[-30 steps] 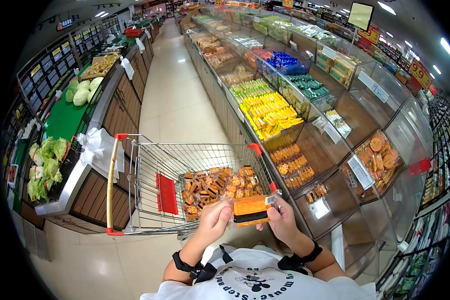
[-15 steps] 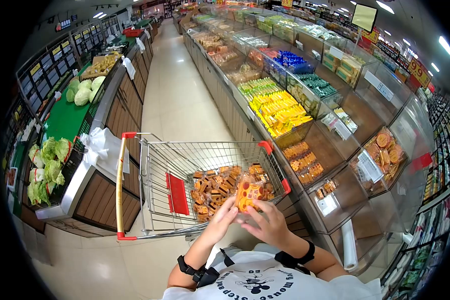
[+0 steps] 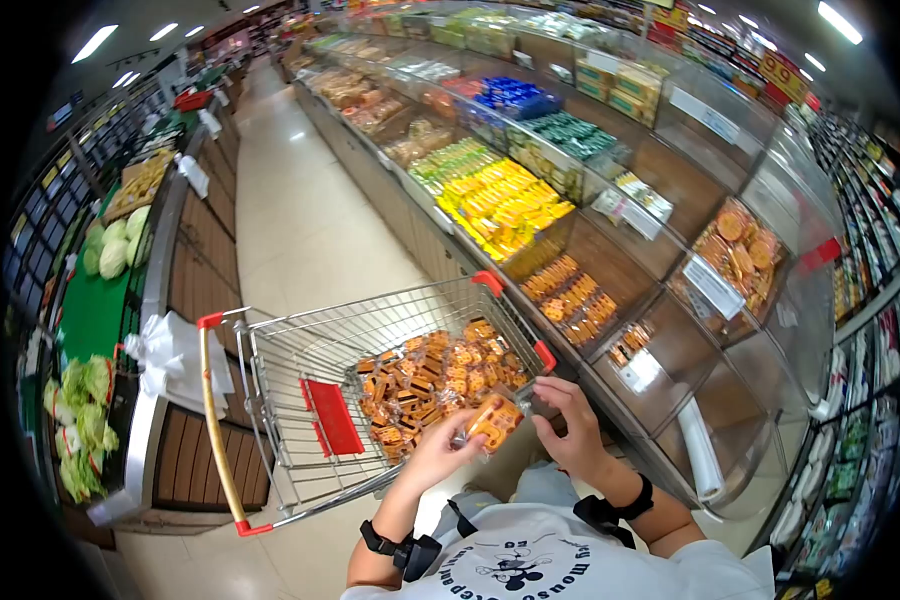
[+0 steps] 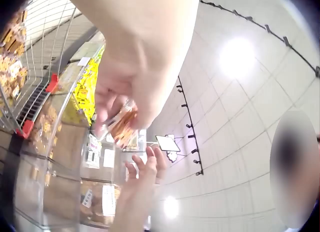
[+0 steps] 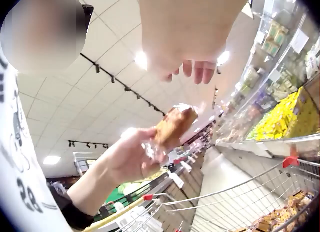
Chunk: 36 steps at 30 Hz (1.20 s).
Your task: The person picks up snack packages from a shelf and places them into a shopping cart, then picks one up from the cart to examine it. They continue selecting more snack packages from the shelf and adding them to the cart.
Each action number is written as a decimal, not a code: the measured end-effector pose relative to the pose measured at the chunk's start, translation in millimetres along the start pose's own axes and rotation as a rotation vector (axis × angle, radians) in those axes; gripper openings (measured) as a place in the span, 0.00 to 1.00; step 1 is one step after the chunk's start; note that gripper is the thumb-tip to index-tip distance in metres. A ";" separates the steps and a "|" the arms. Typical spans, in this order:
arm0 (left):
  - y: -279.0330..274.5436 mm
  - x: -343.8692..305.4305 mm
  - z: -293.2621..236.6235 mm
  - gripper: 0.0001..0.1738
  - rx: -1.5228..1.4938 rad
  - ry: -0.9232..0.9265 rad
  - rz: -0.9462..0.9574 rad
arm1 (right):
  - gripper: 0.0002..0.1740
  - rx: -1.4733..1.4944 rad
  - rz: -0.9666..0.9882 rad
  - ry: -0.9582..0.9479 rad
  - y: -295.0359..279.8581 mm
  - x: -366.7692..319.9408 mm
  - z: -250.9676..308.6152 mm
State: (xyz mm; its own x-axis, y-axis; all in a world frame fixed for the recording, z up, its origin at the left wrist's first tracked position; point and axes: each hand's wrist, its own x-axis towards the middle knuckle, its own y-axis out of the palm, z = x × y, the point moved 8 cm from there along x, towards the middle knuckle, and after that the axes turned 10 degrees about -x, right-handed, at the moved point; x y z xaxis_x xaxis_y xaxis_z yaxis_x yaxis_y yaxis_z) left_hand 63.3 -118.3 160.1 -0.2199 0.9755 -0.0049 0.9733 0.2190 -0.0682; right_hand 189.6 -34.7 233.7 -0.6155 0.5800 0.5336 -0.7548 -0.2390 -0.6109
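Note:
My left hand (image 3: 442,452) pinches an orange snack packet (image 3: 494,421) in clear, shiny wrapping, held over the near right corner of the shopping cart (image 3: 330,415). Just right of the packet, my right hand (image 3: 573,432) is raised with its fingers apart and nothing in them. In the left wrist view, the packet (image 4: 124,127) sits between thumb and fingers, with the right hand (image 4: 142,184) below it. A gap separates the packet (image 5: 175,124) from the right hand's fingers (image 5: 200,71) in the right wrist view. Many similar orange packets (image 3: 410,390) lie heaped inside the cart.
Clear-walled bins line the right side, with yellow packets (image 3: 500,208), more orange packets (image 3: 570,300) and bagged round biscuits (image 3: 738,250). A white roll (image 3: 700,448) stands near the right arm. Leafy lettuces (image 3: 78,420) and white plastic bags (image 3: 165,352) are on the left counter.
Both hands gripped the packet, which was then turned from its striped side to its patterned face. The right hand has let go and moved right; the left keeps hold. The view has turned.

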 end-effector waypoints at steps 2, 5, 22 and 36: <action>23.4 20.1 -10.3 0.16 0.355 0.040 0.113 | 0.21 -0.171 0.196 -0.167 3.5 1.6 -4.1; 71.0 48.0 -2.7 0.18 0.443 0.059 0.336 | 0.18 -0.273 0.449 -0.176 15.2 -24.6 -49.8; 187.8 216.2 142.2 0.14 -0.096 -0.323 0.366 | 0.24 -0.333 0.498 0.778 71.2 -149.0 -493.0; 219.9 257.4 181.7 0.15 -0.171 -0.516 0.305 | 0.22 -0.002 0.611 1.044 72.9 -174.9 -568.3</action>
State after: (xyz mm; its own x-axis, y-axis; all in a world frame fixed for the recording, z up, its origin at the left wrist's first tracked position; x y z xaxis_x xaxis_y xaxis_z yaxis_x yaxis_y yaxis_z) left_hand 208.9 177.3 -37.5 0.1080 0.8688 -0.4833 0.9846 -0.0262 0.1729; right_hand 371.1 289.0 -236.6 -0.3899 0.7217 -0.5719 -0.4027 -0.6922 -0.5989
